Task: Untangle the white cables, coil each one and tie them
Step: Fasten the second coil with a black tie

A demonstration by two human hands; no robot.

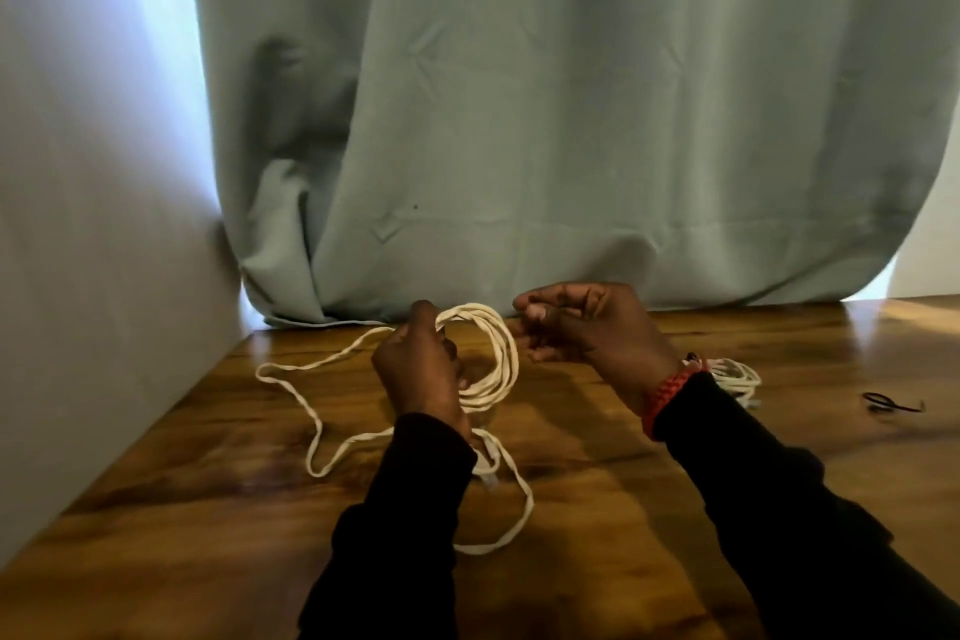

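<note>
My left hand [421,369] grips a partly wound coil of flat white cable [498,359], held up just above the wooden table [208,509]. Several loops hang from the fingers. The rest of this cable trails loose over the table to the left and in front, with a plug end near my left sleeve. My right hand [582,327] is beside the coil on its right, fingers curled; whether it pinches a strand I cannot tell. A second white cable [737,377] lies coiled on the table behind my right wrist.
A small black tie [891,404] lies on the table at the right. A grey-green curtain [519,120] hangs down to the table's back edge. A pale wall [78,224] borders the table on the left.
</note>
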